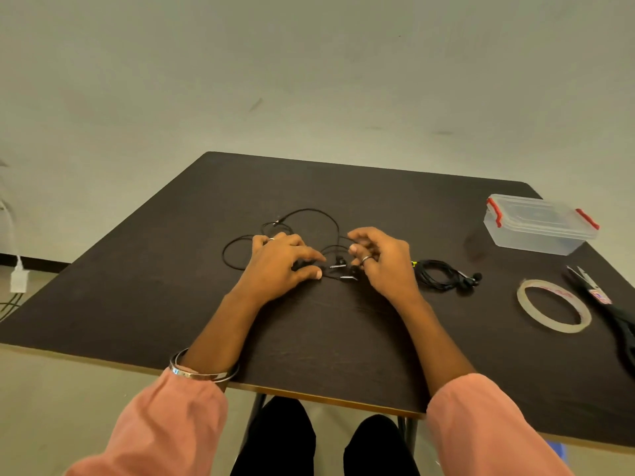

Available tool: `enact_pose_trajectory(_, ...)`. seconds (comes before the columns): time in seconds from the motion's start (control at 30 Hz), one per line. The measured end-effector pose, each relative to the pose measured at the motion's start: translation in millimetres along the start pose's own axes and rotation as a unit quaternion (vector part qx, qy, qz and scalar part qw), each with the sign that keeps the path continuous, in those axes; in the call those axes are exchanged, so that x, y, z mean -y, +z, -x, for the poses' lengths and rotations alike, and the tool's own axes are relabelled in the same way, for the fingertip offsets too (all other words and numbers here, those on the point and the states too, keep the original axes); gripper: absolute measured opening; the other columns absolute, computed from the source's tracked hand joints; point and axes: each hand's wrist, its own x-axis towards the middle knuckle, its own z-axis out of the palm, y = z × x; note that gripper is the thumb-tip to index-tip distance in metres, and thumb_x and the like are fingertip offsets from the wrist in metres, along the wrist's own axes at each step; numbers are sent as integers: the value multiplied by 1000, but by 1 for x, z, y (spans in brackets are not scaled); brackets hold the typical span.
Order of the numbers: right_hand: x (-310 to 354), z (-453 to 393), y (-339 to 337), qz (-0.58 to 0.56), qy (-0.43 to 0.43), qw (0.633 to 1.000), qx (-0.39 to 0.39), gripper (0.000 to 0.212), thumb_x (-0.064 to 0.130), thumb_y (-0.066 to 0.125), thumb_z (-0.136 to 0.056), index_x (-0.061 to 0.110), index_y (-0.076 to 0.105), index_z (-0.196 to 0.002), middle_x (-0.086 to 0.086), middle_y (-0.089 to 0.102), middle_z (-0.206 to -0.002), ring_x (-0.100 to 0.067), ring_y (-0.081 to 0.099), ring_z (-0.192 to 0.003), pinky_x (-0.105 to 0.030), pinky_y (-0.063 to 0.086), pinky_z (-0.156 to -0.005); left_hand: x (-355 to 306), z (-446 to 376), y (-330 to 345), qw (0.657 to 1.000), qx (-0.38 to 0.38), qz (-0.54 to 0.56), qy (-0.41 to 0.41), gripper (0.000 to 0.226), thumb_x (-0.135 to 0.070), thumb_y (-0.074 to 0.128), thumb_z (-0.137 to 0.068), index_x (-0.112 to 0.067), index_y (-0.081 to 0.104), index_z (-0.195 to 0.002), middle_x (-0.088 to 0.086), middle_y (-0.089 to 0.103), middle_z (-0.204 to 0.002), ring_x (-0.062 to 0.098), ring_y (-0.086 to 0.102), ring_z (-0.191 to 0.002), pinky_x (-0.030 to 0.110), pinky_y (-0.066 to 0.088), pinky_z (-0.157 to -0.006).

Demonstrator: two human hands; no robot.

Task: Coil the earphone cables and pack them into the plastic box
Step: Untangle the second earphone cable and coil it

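A loose black earphone cable [311, 213] sprawls in loops across the middle of the dark table [309, 338], its earbuds [340, 266] lying between my hands. My left hand [281, 262] rests on the cable's left loops, fingers spread and pointing toward the earbuds. My right hand [381, 259] hovers just right of the earbuds with fingers curled; whether it pinches the cable is unclear. A second black earphone [443, 274] lies coiled in a bundle to the right of my right hand. The clear plastic box [536, 225] with red clips stands lidded at the far right.
A roll of clear tape [553, 305] lies flat at the right, with black scissors [608, 304] beside it near the table's right edge. A white charger plug [17, 276] hangs off to the left, beyond the table.
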Motion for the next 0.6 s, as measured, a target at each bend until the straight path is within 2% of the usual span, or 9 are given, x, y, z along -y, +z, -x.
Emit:
enact_pose_trajectory(0.1, 2, 0, -2, -74, 37, 995, -62, 19, 0, 57, -92, 9, 65, -106, -7, 67, -85, -12, 66, -60, -21, 55, -56, 0, 0, 2, 1000, -3, 11, 5, 19, -47, 59, -88, -42, 69, -104, -16, 56, -99, 7, 46, -99, 32, 22, -89)
enact_pose_trajectory(0.23, 1, -1, -3, -59, 37, 993, -94, 15, 4, 56, -93, 9, 63, -106, -7, 65, -89, -13, 65, -64, -25, 57, -53, 1, -1, 6, 999, -35, -17, 10, 17, -38, 56, -92, -29, 70, -98, -11, 57, -101, 11, 46, -102, 32, 21, -89)
enact_pose_trajectory(0.3, 0, 0, -2, -17, 14, 995, -94, 15, 6, 57, -93, 9, 64, -106, -6, 64, -91, -13, 65, -70, -27, 58, -57, 3, 0, 9, 998, -50, -34, 2, 18, -34, 55, -94, -23, 69, -94, -9, 57, -102, 13, 46, -104, 31, 21, -89)
enact_pose_trajectory(0.37, -3, -1, -1, 50, -15, 994, -97, 16, 7, 58, -92, 8, 65, -107, -3, 60, -98, -12, 62, -81, -24, 56, -70, 2, 0, 11, 996, -85, -38, -12, 13, -27, 53, -95, -21, 64, -90, -8, 55, -101, 13, 45, -101, 31, 19, -85)
enact_pose_trajectory(0.43, -6, -2, -1, 101, -27, 990, -97, 17, 7, 59, -91, 8, 65, -107, 1, 54, -104, -10, 56, -90, -18, 51, -78, 1, 0, 8, 987, -146, 21, -59, 11, -21, 50, -96, -22, 57, -87, -10, 53, -94, 10, 42, -93, 32, 22, -82)
enact_pose_trajectory(0.53, -8, -2, -2, 155, -20, 982, -103, 19, 5, 58, -90, 10, 65, -107, -2, 52, -107, -16, 51, -101, -25, 47, -76, 4, -1, 0, 941, -264, 166, -132, 12, -19, 46, -98, -18, 54, -89, -9, 59, -84, 13, 58, -81, 37, 44, -77)
enact_pose_trajectory(0.6, -8, -1, -3, 202, -39, 972, -113, 23, 0, 58, -87, 9, 65, -107, -5, 53, -108, -18, 46, -102, -25, 43, -75, 4, -1, -6, 885, -321, 276, -192, 13, -18, 43, -101, -14, 53, -93, -1, 65, -78, 2, 64, -70, 26, 54, -68)
